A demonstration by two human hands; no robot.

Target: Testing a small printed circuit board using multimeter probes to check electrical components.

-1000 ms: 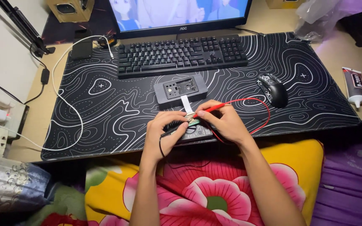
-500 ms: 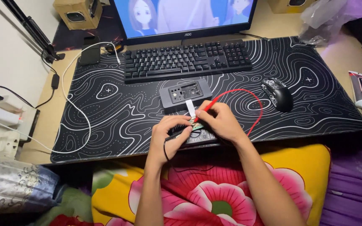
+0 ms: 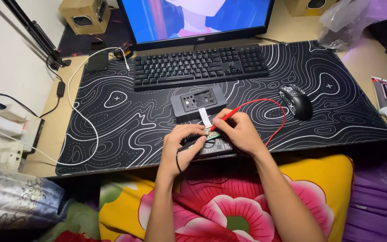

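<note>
Here my right hand (image 3: 240, 132) pinches the red probe (image 3: 227, 115) onto the small board (image 3: 213, 136), left hand (image 3: 182, 148) closed on the black probe (image 3: 192, 143) beside it; next I judge a steady touch is needed.

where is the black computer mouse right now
In the head view, the black computer mouse sits on the right part of the black desk mat with white contour lines, right of the red wire and below the black keyboard's right end.

Desk (image 3: 59, 134) bears patterned mat (image 3: 337, 112); glue tube (image 3: 385, 96) beside.
</note>
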